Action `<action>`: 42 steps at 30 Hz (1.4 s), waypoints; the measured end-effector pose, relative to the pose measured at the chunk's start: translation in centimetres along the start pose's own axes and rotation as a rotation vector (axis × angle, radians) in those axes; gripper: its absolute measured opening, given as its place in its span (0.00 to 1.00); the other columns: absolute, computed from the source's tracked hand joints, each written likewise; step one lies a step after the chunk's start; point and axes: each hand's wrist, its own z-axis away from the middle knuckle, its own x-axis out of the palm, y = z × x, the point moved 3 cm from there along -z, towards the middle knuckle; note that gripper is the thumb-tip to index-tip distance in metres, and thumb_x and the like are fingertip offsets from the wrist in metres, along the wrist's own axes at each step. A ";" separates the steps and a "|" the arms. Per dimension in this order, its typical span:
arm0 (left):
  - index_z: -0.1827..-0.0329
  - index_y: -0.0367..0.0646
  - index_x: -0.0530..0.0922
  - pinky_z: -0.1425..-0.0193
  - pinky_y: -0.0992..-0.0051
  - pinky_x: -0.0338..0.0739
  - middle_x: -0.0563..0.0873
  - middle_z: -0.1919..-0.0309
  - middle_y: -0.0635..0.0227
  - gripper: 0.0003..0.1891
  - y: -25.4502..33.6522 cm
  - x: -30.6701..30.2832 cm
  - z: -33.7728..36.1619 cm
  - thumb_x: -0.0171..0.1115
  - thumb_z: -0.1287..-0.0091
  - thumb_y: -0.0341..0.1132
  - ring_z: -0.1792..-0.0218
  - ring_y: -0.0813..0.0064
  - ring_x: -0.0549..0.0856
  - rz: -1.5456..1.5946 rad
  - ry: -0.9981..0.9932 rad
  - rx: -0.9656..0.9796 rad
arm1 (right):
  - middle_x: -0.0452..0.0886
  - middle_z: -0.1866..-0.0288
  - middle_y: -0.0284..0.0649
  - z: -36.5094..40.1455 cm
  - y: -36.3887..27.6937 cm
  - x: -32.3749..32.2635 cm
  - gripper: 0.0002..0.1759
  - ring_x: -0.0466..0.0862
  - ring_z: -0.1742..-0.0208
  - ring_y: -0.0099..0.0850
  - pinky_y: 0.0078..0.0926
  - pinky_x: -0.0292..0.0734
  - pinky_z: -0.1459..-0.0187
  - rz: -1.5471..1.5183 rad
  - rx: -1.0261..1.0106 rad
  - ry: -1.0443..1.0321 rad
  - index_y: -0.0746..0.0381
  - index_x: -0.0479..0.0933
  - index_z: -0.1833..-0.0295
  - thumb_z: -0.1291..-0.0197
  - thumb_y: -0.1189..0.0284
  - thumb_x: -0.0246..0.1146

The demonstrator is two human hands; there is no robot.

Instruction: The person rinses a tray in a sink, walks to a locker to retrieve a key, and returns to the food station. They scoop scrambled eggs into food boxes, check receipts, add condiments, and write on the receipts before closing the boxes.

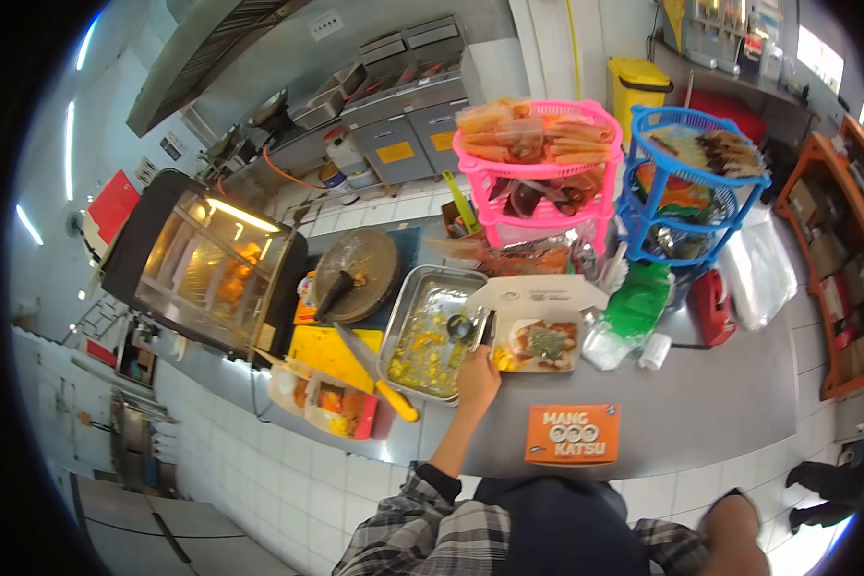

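My left hand [478, 378] is closed round the dark handle of a ladle [459, 328], whose round bowl is over a steel tray [387, 360]. Yellow chopped pieces [430, 370] lie in the tray. Right beside my hand stands an open takeaway box [538, 297] with its lid up. Inside it are brown food pieces topped with a greyish-green heap, and yellow bits at the left corner. What seems to be my right hand [732, 542] hangs low at the right, away from the table; its fingers cannot be made out.
A closed orange box [573, 434] sits near the front edge. Left are a yellow-handled knife [394, 398], a yellow board [322, 350], a filled box [341, 403], a chopping block [379, 264] and a lit warmer [202, 274]. Behind stand pink [538, 171] and blue racks [696, 175].
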 end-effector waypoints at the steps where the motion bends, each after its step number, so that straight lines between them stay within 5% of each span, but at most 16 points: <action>1: 0.55 0.44 0.75 0.62 0.55 0.76 0.82 0.66 0.53 0.11 0.2 0.1 -0.1 0.57 0.41 0.30 0.64 0.51 0.82 0.028 0.008 0.010 | 0.76 0.68 0.34 1.7 1.1 0.9 0.17 0.74 0.76 0.25 0.28 0.72 0.77 0.211 -0.018 0.049 0.56 0.68 0.49 0.37 0.58 0.57; 2: 0.56 0.44 0.75 0.63 0.55 0.76 0.83 0.67 0.55 0.11 0.2 0.1 -0.1 0.58 0.42 0.30 0.66 0.52 0.83 0.048 0.028 0.032 | 0.82 0.59 0.38 3.5 1.9 1.7 0.28 0.80 0.71 0.24 0.26 0.77 0.79 0.431 -0.037 0.101 0.58 0.68 0.41 0.41 0.54 0.63; 3: 0.57 0.45 0.75 0.65 0.56 0.76 0.83 0.69 0.56 0.11 0.1 0.1 0.1 0.59 0.44 0.30 0.67 0.53 0.83 0.065 0.041 0.055 | 0.81 0.59 0.39 6.4 2.1 1.8 0.24 0.79 0.66 0.26 0.27 0.75 0.72 0.555 0.070 0.144 0.60 0.70 0.44 0.39 0.56 0.58; 6: 0.60 0.46 0.76 0.67 0.58 0.76 0.84 0.72 0.59 0.11 0.1 -0.2 -0.2 0.61 0.47 0.31 0.69 0.55 0.83 0.198 -0.150 -0.046 | 0.78 0.57 0.40 20.6 2.3 2.1 0.19 0.77 0.53 0.33 0.30 0.70 0.50 0.801 1.406 -0.189 0.63 0.75 0.52 0.31 0.62 0.44; 7: 0.63 0.46 0.76 0.68 0.60 0.76 0.84 0.76 0.62 0.11 -0.2 -0.2 -0.1 0.63 0.50 0.33 0.71 0.57 0.84 0.177 -0.102 -0.001 | 0.72 0.44 0.46 25.3 3.7 2.6 0.18 0.72 0.46 0.41 0.37 0.65 0.46 0.786 1.420 -0.632 0.67 0.70 0.47 0.31 0.67 0.43; 8: 0.63 0.46 0.76 0.68 0.60 0.76 0.84 0.76 0.62 0.11 -0.2 -0.1 0.0 0.63 0.50 0.33 0.71 0.57 0.84 0.188 -0.115 0.008 | 0.69 0.38 0.48 28.6 4.6 3.3 0.20 0.70 0.42 0.41 0.38 0.61 0.41 0.705 1.605 -0.514 0.68 0.66 0.42 0.31 0.66 0.42; 14: 0.61 0.45 0.76 0.68 0.63 0.77 0.85 0.74 0.60 0.12 -0.9 -1.7 3.3 0.64 0.49 0.33 0.72 0.58 0.84 0.228 -0.208 -0.039 | 0.78 0.55 0.48 35.1 0.3 2.9 0.21 0.76 0.49 0.44 0.40 0.67 0.49 0.341 2.041 -0.522 0.65 0.66 0.40 0.29 0.63 0.43; 16: 0.57 0.44 0.77 0.67 0.63 0.78 0.85 0.73 0.59 0.13 -2.6 -2.2 4.9 0.63 0.46 0.33 0.71 0.57 0.85 0.269 -0.175 -0.024 | 0.80 0.64 0.44 34.9 -1.7 2.3 0.21 0.78 0.54 0.43 0.41 0.70 0.57 -0.040 2.468 -0.600 0.63 0.69 0.43 0.34 0.61 0.52; 17: 0.53 0.43 0.78 0.67 0.63 0.78 0.86 0.72 0.58 0.14 -3.0 -2.7 5.1 0.61 0.43 0.32 0.71 0.57 0.85 0.310 -0.127 -0.004 | 0.80 0.64 0.44 34.7 -2.6 2.4 0.21 0.78 0.54 0.43 0.41 0.70 0.57 -0.037 2.476 -0.601 0.63 0.69 0.43 0.34 0.61 0.52; 19: 0.50 0.41 0.77 0.64 0.64 0.78 0.86 0.71 0.56 0.15 -2.7 -5.5 5.3 0.59 0.40 0.32 0.69 0.56 0.85 0.238 -0.026 -0.059 | 0.78 0.55 0.48 33.9 -4.5 3.4 0.24 0.77 0.51 0.45 0.44 0.72 0.57 0.043 2.045 -1.246 0.64 0.70 0.46 0.40 0.59 0.61; 23: 0.48 0.36 0.77 0.50 0.64 0.76 0.84 0.58 0.49 0.16 3.6 -12.5 3.6 0.51 0.32 0.38 0.55 0.52 0.83 0.363 0.272 -0.040 | 0.60 0.34 0.58 33.3 -8.4 4.9 0.29 0.66 0.37 0.56 0.47 0.67 0.40 0.123 2.018 -1.206 0.66 0.65 0.40 0.42 0.60 0.61; 27: 0.44 0.34 0.75 0.48 0.62 0.74 0.81 0.53 0.45 0.20 2.8 -5.8 2.0 0.54 0.33 0.40 0.53 0.48 0.81 0.299 -0.050 0.027 | 0.57 0.31 0.62 33.4 -11.6 6.3 0.30 0.58 0.31 0.60 0.51 0.61 0.35 0.348 1.892 -1.346 0.64 0.60 0.36 0.40 0.63 0.57; 30: 0.41 0.34 0.72 0.49 0.61 0.75 0.80 0.53 0.45 0.24 3.7 -1.0 3.2 0.57 0.34 0.43 0.54 0.47 0.81 0.023 0.054 0.220 | 0.51 0.28 0.62 33.5 -11.8 5.8 0.29 0.53 0.28 0.61 0.55 0.55 0.33 0.354 1.989 -1.281 0.64 0.57 0.34 0.37 0.64 0.53; 35: 0.41 0.32 0.69 0.53 0.60 0.77 0.81 0.53 0.45 0.33 6.7 -2.4 2.8 0.65 0.41 0.50 0.54 0.51 0.82 0.203 -0.305 -0.053 | 0.53 0.29 0.63 33.7 -10.6 2.4 0.32 0.57 0.29 0.57 0.48 0.60 0.34 0.242 2.246 -0.544 0.66 0.54 0.35 0.43 0.77 0.59; 39: 0.41 0.34 0.69 0.51 0.63 0.77 0.82 0.53 0.48 0.37 3.0 1.5 1.3 0.72 0.48 0.49 0.52 0.58 0.83 0.433 -0.518 -0.021 | 0.64 0.35 0.60 35.0 -10.7 0.9 0.39 0.70 0.36 0.52 0.44 0.69 0.39 0.377 2.174 -0.690 0.62 0.48 0.33 0.45 0.80 0.63; 42: 0.42 0.33 0.70 0.48 0.67 0.77 0.82 0.53 0.50 0.36 3.2 1.3 1.2 0.75 0.51 0.42 0.51 0.62 0.83 0.590 -0.381 0.071 | 0.69 0.39 0.58 36.9 -11.1 0.2 0.44 0.77 0.42 0.47 0.41 0.74 0.44 0.155 2.460 -0.498 0.59 0.44 0.33 0.48 0.81 0.65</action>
